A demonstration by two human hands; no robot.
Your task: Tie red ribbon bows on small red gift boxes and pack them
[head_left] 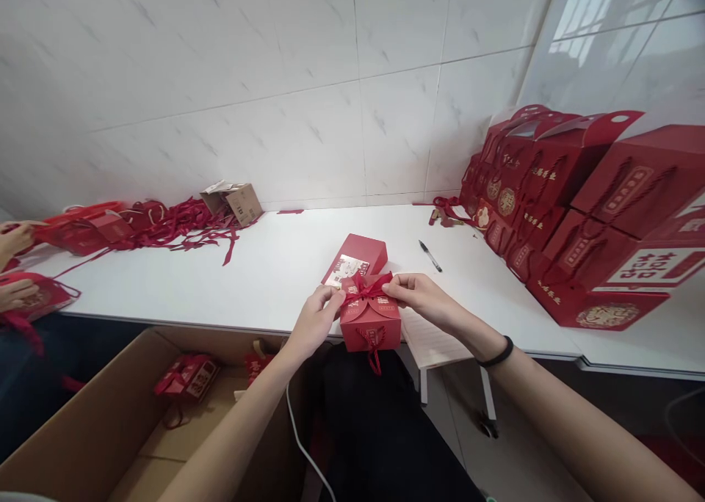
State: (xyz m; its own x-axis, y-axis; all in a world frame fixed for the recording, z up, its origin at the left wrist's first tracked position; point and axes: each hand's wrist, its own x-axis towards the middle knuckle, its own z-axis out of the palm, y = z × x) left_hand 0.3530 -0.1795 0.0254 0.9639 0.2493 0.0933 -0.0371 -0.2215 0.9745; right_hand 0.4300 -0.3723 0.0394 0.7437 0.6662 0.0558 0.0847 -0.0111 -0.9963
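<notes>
A small red gift box (370,332) with gold print and a twisted cord handle sits at the table's front edge, above my lap. Across its top runs a red ribbon (364,288) knotted into a bow. My left hand (319,313) pinches the bow's left side at the box's upper left corner. On the other side, my right hand (416,293) pinches the right loop between thumb and fingers. Directly behind lies another red box (363,251) with a white and gold label.
Red gift boxes (584,208) are stacked at right. A pen (430,256) and a paper pad (435,344) lie nearby. Loose ribbons (190,223) and a small carton (242,202) stand at back left. Below left, a large cardboard box (93,406) holds finished-looking red boxes. Another person's hands (16,294) work far left.
</notes>
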